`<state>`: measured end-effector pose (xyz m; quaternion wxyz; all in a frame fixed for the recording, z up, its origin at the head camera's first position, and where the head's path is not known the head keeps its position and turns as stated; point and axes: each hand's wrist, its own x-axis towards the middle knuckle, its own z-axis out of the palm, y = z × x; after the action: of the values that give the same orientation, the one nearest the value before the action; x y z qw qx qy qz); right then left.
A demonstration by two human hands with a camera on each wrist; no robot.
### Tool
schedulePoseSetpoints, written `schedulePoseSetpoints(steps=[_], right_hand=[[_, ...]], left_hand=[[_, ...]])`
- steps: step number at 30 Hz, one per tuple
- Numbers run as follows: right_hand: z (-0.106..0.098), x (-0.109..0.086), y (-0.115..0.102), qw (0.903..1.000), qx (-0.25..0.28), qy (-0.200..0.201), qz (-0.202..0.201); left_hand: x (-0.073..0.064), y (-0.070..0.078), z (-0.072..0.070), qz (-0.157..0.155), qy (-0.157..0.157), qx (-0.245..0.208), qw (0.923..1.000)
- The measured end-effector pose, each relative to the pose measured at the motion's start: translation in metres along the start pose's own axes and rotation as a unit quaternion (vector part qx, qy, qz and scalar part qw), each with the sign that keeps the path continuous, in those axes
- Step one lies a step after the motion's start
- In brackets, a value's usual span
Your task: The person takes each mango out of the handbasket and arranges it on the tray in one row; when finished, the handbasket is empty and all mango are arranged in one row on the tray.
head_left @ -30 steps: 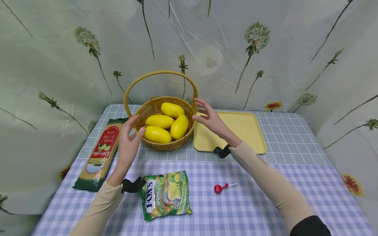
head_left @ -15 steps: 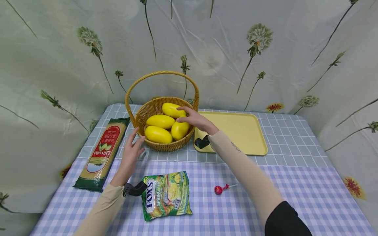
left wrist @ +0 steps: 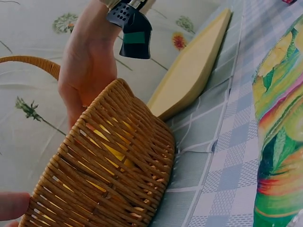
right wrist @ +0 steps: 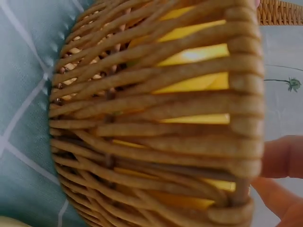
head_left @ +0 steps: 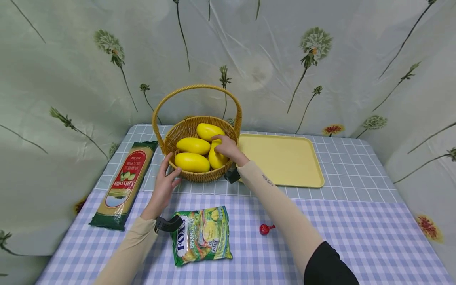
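Observation:
A woven basket (head_left: 204, 176) with a tall hoop handle holds several yellow mangoes (head_left: 193, 146). My right hand (head_left: 228, 147) reaches over the basket's right rim, its fingers curled round the rightmost mango (head_left: 216, 160) and covering its upper part. In the right wrist view the basket wall (right wrist: 156, 104) fills most of the picture, and the right fingers (right wrist: 284, 158) show beyond the rim. My left hand (head_left: 164, 187) is at the basket's front left, relaxed fingers touching the rim; a left fingertip (left wrist: 13, 206) shows there in the left wrist view.
Right of the basket lies a yellow tray (head_left: 281, 158). A pasta packet (head_left: 124, 186) lies on the left, and a green candy bag (head_left: 202, 236) is in front. The red lollipop (head_left: 264, 229) sits beside my right forearm, which hides its stick. A patterned curtain (head_left: 263, 59) hangs behind.
My right hand has moved left and down from the basket's right side onto the rightmost mango. The left hand has shifted slightly right, to the basket's rim.

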<state>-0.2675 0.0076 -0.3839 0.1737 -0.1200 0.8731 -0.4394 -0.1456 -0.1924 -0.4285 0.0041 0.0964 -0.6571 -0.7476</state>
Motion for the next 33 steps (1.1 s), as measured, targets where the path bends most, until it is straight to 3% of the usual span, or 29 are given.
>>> schedulePoseSetpoints(steps=[11,16,22,28,33], right_hand=[[0.001,-0.002,0.000,0.9979,-0.014,-0.058,-0.027],[0.002,-0.003,0.001,0.9984,-0.003,-0.041,-0.039],[0.000,-0.004,0.002,0.9943,0.085,-0.003,-0.064],[-0.013,-0.012,0.002,0.9760,0.192,0.010,-0.102],[-0.030,-0.026,0.009,0.9688,0.221,0.006,-0.112]], left_hand=[[0.001,-0.004,0.001,0.004,0.000,0.001,1.0000],[0.002,-0.004,0.001,0.004,0.001,-0.001,1.0000],[0.002,-0.004,0.001,0.004,0.003,-0.002,1.0000],[0.002,-0.005,0.000,0.005,0.000,0.001,1.0000],[0.003,-0.006,0.001,0.011,0.000,0.003,0.9999]])
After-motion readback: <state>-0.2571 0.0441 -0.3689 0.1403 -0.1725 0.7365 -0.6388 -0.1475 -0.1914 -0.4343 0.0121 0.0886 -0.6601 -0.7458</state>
